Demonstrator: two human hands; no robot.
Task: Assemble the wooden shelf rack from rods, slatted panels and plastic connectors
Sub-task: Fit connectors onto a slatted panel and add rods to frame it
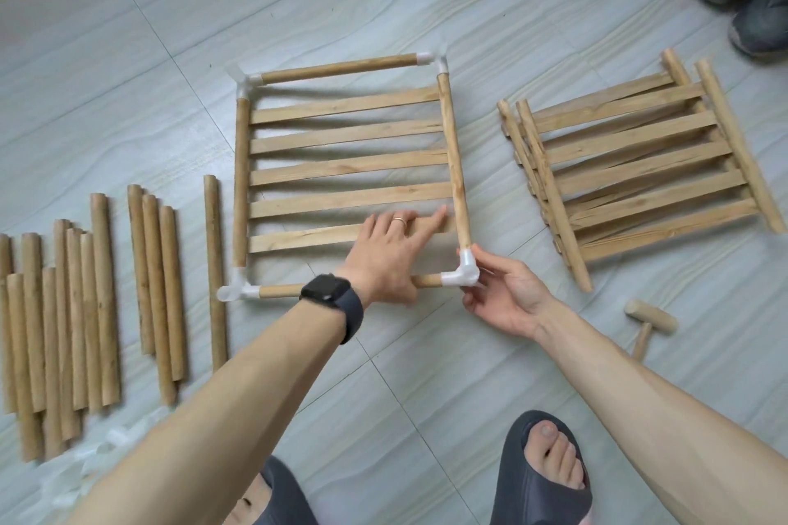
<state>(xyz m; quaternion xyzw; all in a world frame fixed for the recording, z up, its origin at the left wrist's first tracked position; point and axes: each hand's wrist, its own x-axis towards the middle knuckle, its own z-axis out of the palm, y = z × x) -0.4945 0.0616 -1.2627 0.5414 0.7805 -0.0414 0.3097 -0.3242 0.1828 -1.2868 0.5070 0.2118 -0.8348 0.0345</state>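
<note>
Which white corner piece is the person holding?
The near-right corner connector, pinched by the right hand. The left hand lies flat on the panel. The other three connectors sit untouched.

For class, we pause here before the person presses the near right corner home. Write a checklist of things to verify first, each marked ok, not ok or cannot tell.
1. Right hand grips the near right connector: ok.
2. Left hand steadies the frame, pressing on the front rod and nearest slat: ok.
3. All four corners carry connectors, including the near left connector: ok.
4. Rods fully seated inside the near right connector: cannot tell.
5. Wooden mallet lies close by on the floor: ok.
6. Spare slatted panels lie apart from the frame: ok.
</note>
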